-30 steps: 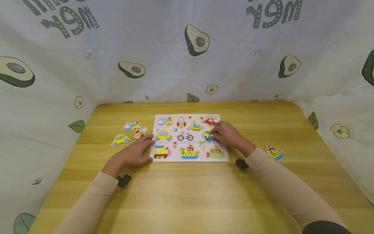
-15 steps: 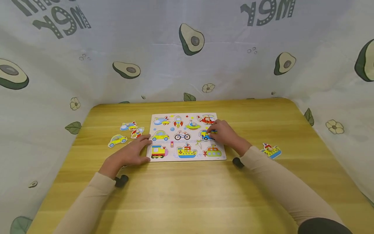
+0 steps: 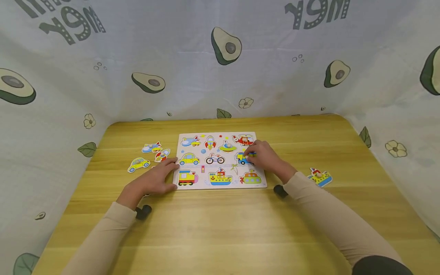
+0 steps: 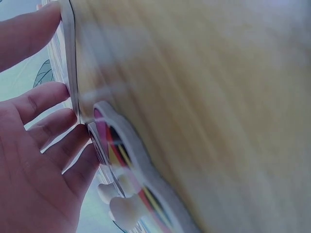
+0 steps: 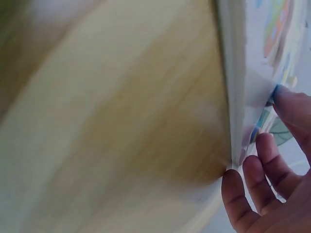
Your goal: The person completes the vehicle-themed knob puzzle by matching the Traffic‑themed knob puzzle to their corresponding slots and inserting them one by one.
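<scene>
A pale puzzle board point(image 3: 203, 180) with pictures of vehicles lies flat on the table. My right hand point(image 3: 267, 158) reaches over its right edge and pinches a blue and yellow bus puzzle piece point(image 3: 240, 159) at the bus's spot; the hand covers the bus's right part. Along the left edge of the board rests my left hand point(image 3: 156, 179), thumb and fingertips touching the side, palm showing in the left wrist view. Below its fingers there, knobbed puzzle pieces point(image 4: 141, 179) lie close by, mostly hidden in the head view.
Loose airplane point(image 3: 151, 148), rocket point(image 3: 162, 155) and yellow car point(image 3: 139, 164) pieces lie left of the board. A ship piece point(image 3: 320, 177) lies on the right, beside the right sleeve. Behind the wooden table point(image 3: 220, 229) hangs a cloth point(image 3: 192, 46) with avocado prints.
The whole head view has shifted slightly. Both hands stay at the same places on the board, with the right fingers still on the bus piece.
</scene>
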`<state>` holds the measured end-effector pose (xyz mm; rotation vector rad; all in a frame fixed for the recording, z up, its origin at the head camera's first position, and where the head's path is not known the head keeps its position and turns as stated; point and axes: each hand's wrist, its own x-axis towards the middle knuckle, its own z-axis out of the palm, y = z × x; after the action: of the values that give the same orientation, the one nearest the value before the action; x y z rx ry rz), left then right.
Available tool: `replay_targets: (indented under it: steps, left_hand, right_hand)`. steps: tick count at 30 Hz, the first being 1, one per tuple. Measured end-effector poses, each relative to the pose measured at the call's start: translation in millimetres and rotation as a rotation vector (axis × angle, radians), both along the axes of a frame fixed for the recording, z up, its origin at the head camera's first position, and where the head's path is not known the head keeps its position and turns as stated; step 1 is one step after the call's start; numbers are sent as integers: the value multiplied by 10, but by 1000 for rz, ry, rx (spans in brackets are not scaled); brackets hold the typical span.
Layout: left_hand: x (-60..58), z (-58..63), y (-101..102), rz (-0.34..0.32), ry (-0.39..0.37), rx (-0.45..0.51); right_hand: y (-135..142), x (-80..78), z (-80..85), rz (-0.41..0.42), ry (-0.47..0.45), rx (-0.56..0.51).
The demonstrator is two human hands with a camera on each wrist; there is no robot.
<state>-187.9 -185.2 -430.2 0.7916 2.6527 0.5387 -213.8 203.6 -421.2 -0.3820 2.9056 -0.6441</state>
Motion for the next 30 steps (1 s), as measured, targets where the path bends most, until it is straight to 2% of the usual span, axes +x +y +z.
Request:
replay_targets:
  steps: [4, 7, 12, 16, 20, 23, 30]
  left_hand:
    - [0, 8, 9, -3, -3, -3]
    - [-2, 7, 19, -4, -7, -7]
    - [-5, -12, 22, 7, -17, -4]
    - [-6, -22, 28, 13, -14, 3]
    - [-10, -18, 42, 12, -10, -1]
    - [-10, -10, 43, 14, -10, -11]
    - [-9, -18, 31, 33, -24, -23]
  right_hand:
    - [51, 14, 20, 49, -6, 30]
    - [141, 51, 37, 121, -2, 37]
    - [382, 181, 114, 180, 51, -14]
    - [643, 345, 221, 142, 98, -103]
    - [920, 544, 288, 61, 115, -166]
    - [1106, 676, 288, 12, 140, -176]
    - [1434, 858, 197, -30, 218, -166]
